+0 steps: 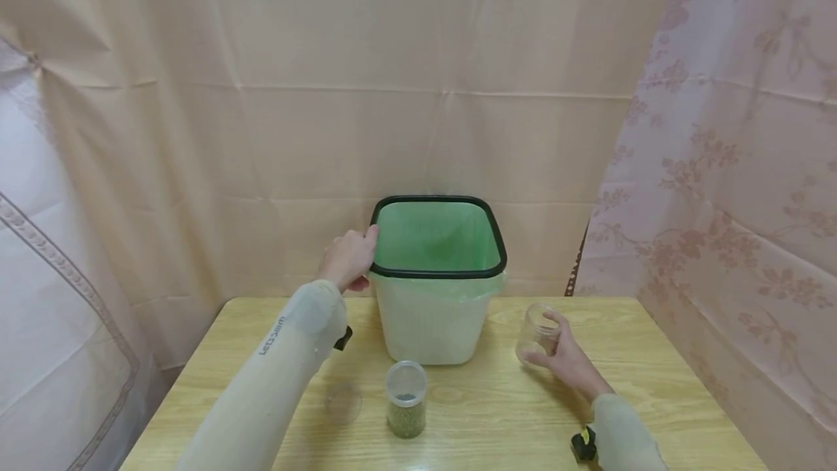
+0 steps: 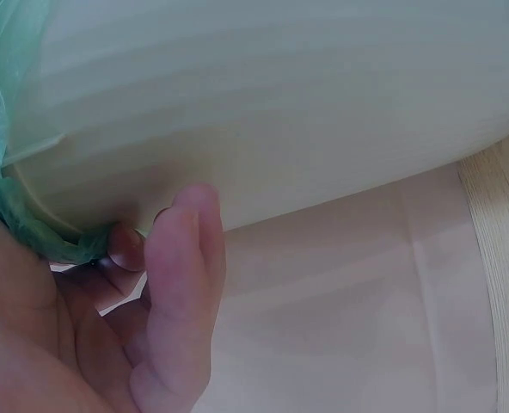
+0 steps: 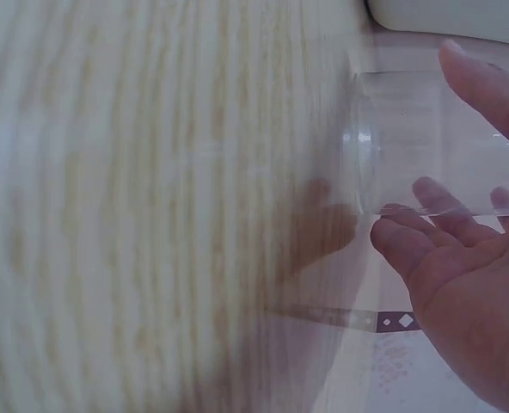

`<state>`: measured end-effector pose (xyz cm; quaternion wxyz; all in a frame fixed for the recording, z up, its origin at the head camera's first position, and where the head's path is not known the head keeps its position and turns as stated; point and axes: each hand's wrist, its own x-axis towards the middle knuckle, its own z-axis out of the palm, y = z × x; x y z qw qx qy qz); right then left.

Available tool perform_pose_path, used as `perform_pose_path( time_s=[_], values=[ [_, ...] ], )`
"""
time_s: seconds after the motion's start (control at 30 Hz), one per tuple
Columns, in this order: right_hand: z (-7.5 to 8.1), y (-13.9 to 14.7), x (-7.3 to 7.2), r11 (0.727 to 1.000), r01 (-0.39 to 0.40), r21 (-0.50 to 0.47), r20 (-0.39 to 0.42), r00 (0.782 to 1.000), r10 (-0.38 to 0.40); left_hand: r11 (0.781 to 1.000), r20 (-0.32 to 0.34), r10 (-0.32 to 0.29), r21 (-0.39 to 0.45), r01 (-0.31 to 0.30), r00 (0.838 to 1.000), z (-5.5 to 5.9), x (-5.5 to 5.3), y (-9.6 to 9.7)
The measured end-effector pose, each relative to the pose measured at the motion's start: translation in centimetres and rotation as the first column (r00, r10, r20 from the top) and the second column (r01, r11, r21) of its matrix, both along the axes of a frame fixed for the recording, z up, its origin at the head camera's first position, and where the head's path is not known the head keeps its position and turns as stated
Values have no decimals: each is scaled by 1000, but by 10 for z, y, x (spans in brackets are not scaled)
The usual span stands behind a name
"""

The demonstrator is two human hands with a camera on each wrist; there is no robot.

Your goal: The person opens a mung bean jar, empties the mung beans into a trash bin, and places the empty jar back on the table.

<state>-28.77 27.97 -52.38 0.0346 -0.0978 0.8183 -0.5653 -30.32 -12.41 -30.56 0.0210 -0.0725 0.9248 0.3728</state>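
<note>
Bin (image 1: 428, 322) and clear jar (image 1: 532, 334)
My left hand (image 1: 346, 259) grips the rim (image 1: 431, 274), my right hand (image 1: 570, 360) clasps the clear jar.

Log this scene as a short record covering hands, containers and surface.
Left hand: grips the left side of the black rim of the bin
Right hand: curved around the clear jar, right of the bin
Bin contents: green liner
Filled jar: partly filled, green bits, before the bin
Loose item: faint clear disc, possibly a lid
Surface: wooden table
</note>
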Motion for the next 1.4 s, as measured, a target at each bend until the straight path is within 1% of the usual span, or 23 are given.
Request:
perform_pose_path(
  time_s=[0.17, 0.27, 0.47, 0.67, 1.0, 1.17, 1.4],
  values=[
    [1, 1, -1, 997, 24, 78, -23, 999, -23, 1000, -5, -4, 1, 4, 1000, 0, 1, -1],
    [1, 1, -1, 995, 23, 96, -32, 999, -20, 1000, -8, -5, 2, 5, 1000, 0, 1, -1],
    [4, 3, -2, 995, 25, 98, -46, 999, -21, 1000, -1, -4, 15, 4, 1000, 0, 2, 0],
    [8, 5, -1, 996, 31, 82, -59, 998, -26, 1000, 3, -13, 11, 13, 1000, 0, 1, 0],
    [15, 6, 0, 997, 45, 60, -81, 996, -40, 1000, 0, -11, -7, 11, 1000, 0, 1, 1],
    [21, 4, 2, 995, 57, 79, -99, 994, -49, 1000, -2, -9, -7, 9, 1000, 0, 0, 0],
    [28, 3, 3, 995, 54, 87, -116, 992, -44, 1000, -2, -12, -4, 12, 1000, 0, 0, 0]
  ],
)
